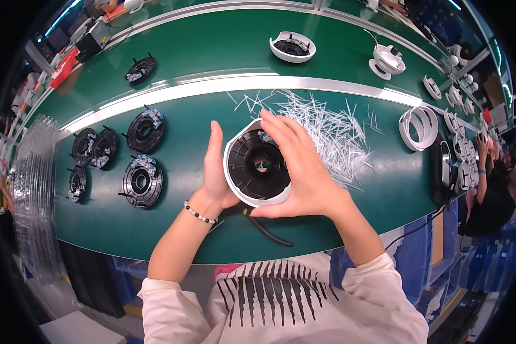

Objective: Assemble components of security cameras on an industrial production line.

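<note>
Between my hands is a white round housing [230, 182] with a black ring-shaped disc [252, 180] seated inside it, open side up. A bit of blue circuit board shows at the disc's upper edge, and a hole pierces its middle. My right hand [304, 166] wraps the right side, fingers over the far rim and thumb at the near rim. My left hand [215, 169] presses its palm to the left side, thumb pointing up and away; its other fingers are hidden behind the housing. A black-handled tool [269, 231] lies on the green table just below.
A heap of thin white strips [327, 135] spreads beyond my right hand. Several black discs with circuit boards [143, 180] lie at left. White rings [418, 129] stand at right beside a black device [441, 172]. On the conveyor, a white housing [293, 47] sits at the back.
</note>
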The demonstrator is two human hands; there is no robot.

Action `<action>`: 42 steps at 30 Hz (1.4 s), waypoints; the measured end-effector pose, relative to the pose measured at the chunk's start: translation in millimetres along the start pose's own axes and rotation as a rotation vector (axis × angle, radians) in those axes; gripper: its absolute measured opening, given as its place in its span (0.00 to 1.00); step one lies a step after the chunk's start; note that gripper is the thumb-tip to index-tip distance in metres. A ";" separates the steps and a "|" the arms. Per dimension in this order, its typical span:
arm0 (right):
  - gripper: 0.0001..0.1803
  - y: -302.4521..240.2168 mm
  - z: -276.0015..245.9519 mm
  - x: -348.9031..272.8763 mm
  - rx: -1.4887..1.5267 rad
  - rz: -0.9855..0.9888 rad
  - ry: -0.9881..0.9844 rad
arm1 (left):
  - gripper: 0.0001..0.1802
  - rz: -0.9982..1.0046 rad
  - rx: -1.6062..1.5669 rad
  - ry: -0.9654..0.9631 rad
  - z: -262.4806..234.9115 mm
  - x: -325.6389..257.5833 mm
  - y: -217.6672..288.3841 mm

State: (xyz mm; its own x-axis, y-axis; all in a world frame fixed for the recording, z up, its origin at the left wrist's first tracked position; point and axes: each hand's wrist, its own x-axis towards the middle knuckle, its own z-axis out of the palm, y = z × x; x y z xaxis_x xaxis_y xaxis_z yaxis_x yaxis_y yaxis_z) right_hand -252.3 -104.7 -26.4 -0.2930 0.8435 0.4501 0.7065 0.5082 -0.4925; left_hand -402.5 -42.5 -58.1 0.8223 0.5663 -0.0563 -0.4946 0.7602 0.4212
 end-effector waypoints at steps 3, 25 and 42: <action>0.59 -2.2 -3.0 1.3 0.019 0.011 -0.034 | 0.46 -0.048 0.059 -0.042 -4.8 0.5 1.9; 0.58 21.5 -11.2 -17.0 0.056 -0.060 0.196 | 0.29 -0.012 0.121 0.258 16.9 20.8 6.5; 0.12 222.8 -170.5 -180.0 -0.453 0.764 0.468 | 0.21 0.250 0.486 0.472 -92.4 230.5 122.6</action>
State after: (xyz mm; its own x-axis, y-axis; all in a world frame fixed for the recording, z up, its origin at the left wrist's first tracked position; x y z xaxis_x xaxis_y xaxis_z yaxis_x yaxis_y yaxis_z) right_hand 67.7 -172.9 -90.1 0.5552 0.7136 0.4272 0.8067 -0.3370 -0.4855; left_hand -299.6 210.7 -103.1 0.4377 0.8653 -0.2444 -0.3811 0.4247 0.8212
